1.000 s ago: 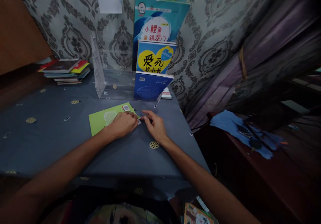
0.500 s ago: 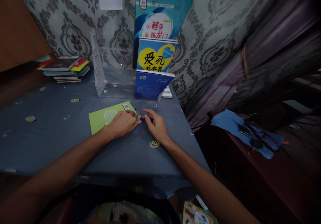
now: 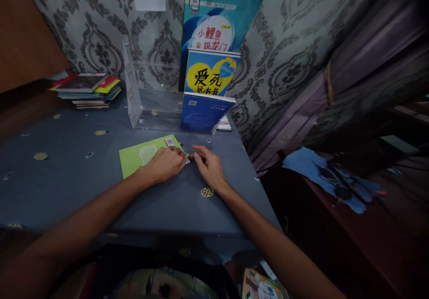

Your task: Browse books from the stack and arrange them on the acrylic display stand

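Green book [image 3: 131, 159]; left hand [image 3: 168, 162] palm-down atop

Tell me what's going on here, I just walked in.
A person is bent over a green book lying on a cloth-covered table. The left hand rests on the book's right end, and the right hand is beside that end, its fingertips close to the corner; whether they touch it is hard to tell. Behind, a clear rack holds several upright books, a blue book in front. A pile of books lies at the back left.
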Motion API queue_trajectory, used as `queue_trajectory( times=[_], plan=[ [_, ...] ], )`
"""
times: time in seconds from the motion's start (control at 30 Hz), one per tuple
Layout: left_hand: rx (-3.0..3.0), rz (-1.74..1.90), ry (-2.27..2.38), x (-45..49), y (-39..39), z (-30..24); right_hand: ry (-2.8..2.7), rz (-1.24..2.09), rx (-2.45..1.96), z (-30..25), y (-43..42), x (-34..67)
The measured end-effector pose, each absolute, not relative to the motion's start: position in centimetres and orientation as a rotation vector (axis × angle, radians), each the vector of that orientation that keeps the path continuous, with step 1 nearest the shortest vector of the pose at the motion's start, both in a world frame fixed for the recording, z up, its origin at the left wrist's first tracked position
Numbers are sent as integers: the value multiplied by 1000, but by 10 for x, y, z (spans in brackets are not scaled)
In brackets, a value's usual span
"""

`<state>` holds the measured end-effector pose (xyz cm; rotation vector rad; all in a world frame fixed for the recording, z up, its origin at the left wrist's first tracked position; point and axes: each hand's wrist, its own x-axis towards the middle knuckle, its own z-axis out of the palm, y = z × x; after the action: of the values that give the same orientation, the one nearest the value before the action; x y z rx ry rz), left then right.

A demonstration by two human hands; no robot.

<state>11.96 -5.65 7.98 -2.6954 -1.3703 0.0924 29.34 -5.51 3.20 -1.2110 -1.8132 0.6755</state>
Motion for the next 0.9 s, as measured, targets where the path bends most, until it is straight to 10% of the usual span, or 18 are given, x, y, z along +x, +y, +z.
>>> queue_trajectory(
  times=[0.9],
  plan=[
    [-2692,130,-1351,120,-58,80,-1750,637,-1184,34,-58,292]
  ],
)
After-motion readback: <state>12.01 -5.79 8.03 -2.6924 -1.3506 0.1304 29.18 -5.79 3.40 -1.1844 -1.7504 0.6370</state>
